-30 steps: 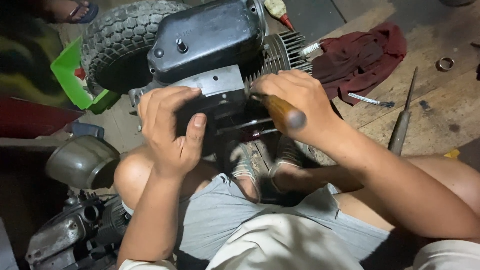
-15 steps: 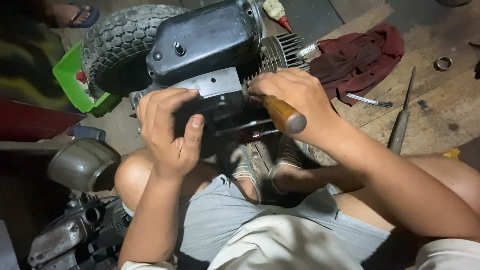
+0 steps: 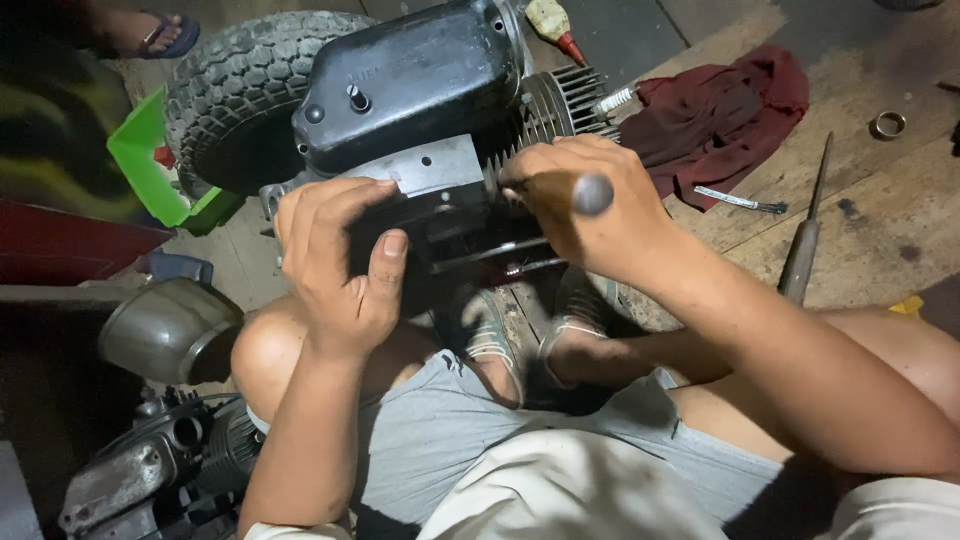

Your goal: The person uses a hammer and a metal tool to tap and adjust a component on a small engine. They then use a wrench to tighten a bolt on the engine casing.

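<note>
The black engine (image 3: 410, 90) sat on the floor right in front of the person's knees, tipped w/ its finned cylinder (image 3: 555, 105) pointing right and a grey metal plate (image 3: 430, 170) on the near face. The screwdriver (image 3: 590, 193) was in the right hand (image 3: 590, 205), only the rounded butt of the handle showing; fingers wrapped tight round it, tip hidden against the engine just beside the fins. The left hand (image 3: 340, 265) was pressed on the engine's near side below the plate, fingers curled over the edge, thumb up; gripping the casing, not a tool. Two thin metal rods (image 3: 490, 255) ran between the hands.

Behind the engine, touching or nearly so, stood a knobbly tyre (image 3: 230, 90). Left of that, a green plastic tray (image 3: 145, 165). A dark red rag (image 3: 720, 115) lay on the wooden floor (image 3: 880, 230) to the right, w/ a small flat tool (image 3: 740, 201) at its edge, a long rod-like tool (image 3: 805, 235) nearby and a metal ring (image 3: 887, 124) further off. Bottom left: a grey rounded cover (image 3: 165, 330) and another engine part (image 3: 150, 470). Person sat in grey shorts (image 3: 450, 440), feet in sandals (image 3: 485, 335) under the engine.
</note>
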